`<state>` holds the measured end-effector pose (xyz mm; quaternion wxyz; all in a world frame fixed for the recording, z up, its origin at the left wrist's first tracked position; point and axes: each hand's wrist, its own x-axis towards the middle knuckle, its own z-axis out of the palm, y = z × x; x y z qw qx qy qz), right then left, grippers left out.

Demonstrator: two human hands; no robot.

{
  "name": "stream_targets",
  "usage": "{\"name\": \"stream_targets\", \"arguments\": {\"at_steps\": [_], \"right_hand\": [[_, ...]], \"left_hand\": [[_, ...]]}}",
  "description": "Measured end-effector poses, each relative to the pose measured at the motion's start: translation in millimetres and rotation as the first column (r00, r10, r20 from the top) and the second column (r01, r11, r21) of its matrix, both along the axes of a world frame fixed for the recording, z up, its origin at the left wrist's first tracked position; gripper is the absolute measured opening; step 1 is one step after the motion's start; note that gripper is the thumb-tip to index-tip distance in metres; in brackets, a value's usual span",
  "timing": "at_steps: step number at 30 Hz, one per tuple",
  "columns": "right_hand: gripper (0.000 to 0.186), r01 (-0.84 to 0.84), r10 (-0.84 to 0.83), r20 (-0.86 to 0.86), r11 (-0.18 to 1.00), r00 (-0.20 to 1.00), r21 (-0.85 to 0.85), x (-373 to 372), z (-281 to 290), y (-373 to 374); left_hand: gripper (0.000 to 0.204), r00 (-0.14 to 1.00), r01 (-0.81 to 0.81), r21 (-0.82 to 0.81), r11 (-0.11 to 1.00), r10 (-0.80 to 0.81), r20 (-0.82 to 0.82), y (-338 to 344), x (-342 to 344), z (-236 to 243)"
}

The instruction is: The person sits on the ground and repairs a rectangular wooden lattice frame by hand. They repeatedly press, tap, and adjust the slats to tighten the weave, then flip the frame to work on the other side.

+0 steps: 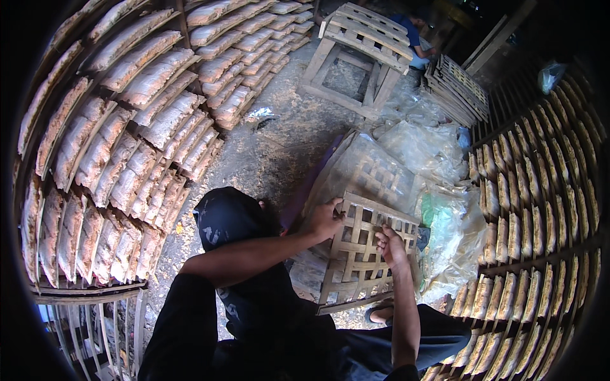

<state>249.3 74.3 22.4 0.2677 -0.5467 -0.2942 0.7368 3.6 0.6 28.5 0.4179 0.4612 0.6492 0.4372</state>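
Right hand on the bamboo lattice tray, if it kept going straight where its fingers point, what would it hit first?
The right hand points up and away across the bamboo lattice tray. Past the tray's far edge it would probably meet the clear plastic sheeting first, though depth is unclear.

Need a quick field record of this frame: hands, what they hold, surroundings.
left hand: grips the top left edge of the bamboo lattice tray
right hand: fingers on the tray's upper middle slats
tray: tilted, empty
under tray: clear plastic sheets
left side: racks of pale flat pieces
right side: more filled racks
far: wooden stand, stacked trays
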Motion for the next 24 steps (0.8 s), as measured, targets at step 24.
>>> {"name": "stream_targets", "arguments": {"at_steps": [24], "right_hand": [[0.060,-0.045,0.049,-0.139,0.999,0.989,0.028,-47,14,-7]], "left_hand": [[0.048,0.999,-0.035,0.040,0.999,0.037,-0.032,0,-3,-13]]}}
